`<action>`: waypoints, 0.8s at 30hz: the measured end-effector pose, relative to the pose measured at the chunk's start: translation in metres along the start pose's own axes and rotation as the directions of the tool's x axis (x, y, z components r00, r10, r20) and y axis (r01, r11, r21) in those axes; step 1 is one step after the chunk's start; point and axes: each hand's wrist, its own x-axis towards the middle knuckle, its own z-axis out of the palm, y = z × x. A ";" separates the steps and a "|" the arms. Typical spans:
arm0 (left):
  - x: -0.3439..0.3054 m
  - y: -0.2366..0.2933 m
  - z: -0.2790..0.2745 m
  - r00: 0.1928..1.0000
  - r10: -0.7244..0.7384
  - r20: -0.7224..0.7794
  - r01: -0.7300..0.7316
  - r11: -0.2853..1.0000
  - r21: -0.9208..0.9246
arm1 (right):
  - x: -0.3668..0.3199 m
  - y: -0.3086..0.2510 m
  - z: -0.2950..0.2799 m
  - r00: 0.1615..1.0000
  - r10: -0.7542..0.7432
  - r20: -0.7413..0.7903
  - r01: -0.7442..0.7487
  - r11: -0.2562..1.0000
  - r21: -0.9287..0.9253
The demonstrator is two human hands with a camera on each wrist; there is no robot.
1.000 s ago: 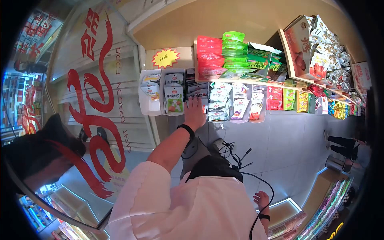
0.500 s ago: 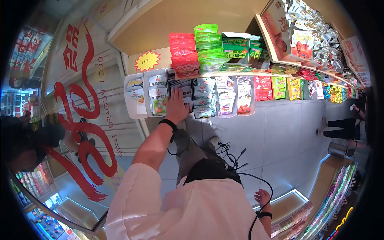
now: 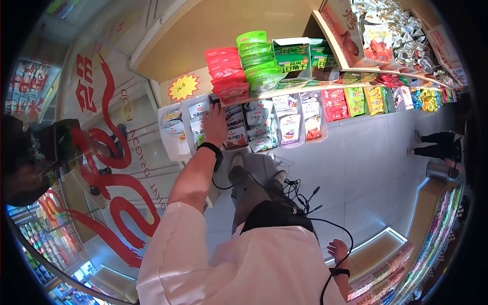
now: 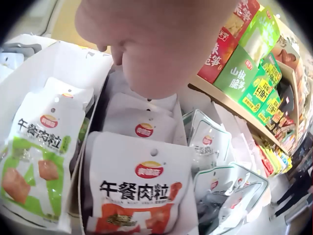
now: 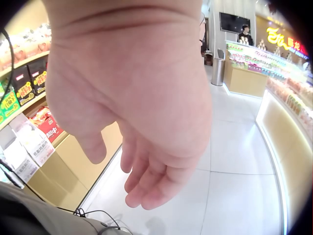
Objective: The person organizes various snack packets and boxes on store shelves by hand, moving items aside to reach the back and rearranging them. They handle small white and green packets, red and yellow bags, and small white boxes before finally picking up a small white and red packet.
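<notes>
My left hand (image 3: 216, 124) reaches over a white display box of snack packets, its fingertips near the back of the row under the shelf. In the left wrist view the palm side of the hand (image 4: 151, 44) hangs above the packets, with the fingertips hidden. Frontmost in that box stands a white pouch with an orange lower part (image 4: 142, 181), several more pouches behind it. To its left, a neighbouring box holds white pouches with green lower parts (image 4: 41, 161). My right hand (image 3: 337, 249) hangs at my side, holding nothing, its fingers loosely bent in the right wrist view.
Above the boxes, a wooden shelf carries red packets (image 3: 223, 68), green packets (image 3: 256, 56) and a green carton (image 3: 292, 61). A glass panel with red lettering (image 3: 117, 147) stands at the left. Black cables (image 3: 300, 195) hang by my legs. Another person (image 3: 437, 145) stands far right.
My left hand has moved from the front of the pouch box toward its back left, uncovering the orange pouches. The head view has shifted. My right hand still hangs down.
</notes>
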 end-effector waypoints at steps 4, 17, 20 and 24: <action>0.015 -0.018 0.000 0.997 0.043 0.063 -0.044 0.999 0.018 | -0.007 0.003 0.003 1.000 0.001 -0.009 -0.001 1.000 0.019; 0.016 -0.020 -0.001 0.999 -0.034 -0.005 0.033 0.991 -0.132 | -0.020 -0.026 0.024 0.998 -0.058 -0.010 0.058 0.998 0.017; 0.014 -0.014 -0.010 0.995 -0.043 0.093 0.055 0.990 -0.133 | -0.018 -0.040 0.027 0.997 -0.077 0.024 0.077 0.997 0.017; 0.012 -0.014 -0.017 0.969 -0.124 0.212 0.156 0.977 -0.143 | -0.018 -0.068 0.020 0.985 -0.165 0.055 0.166 0.986 -0.016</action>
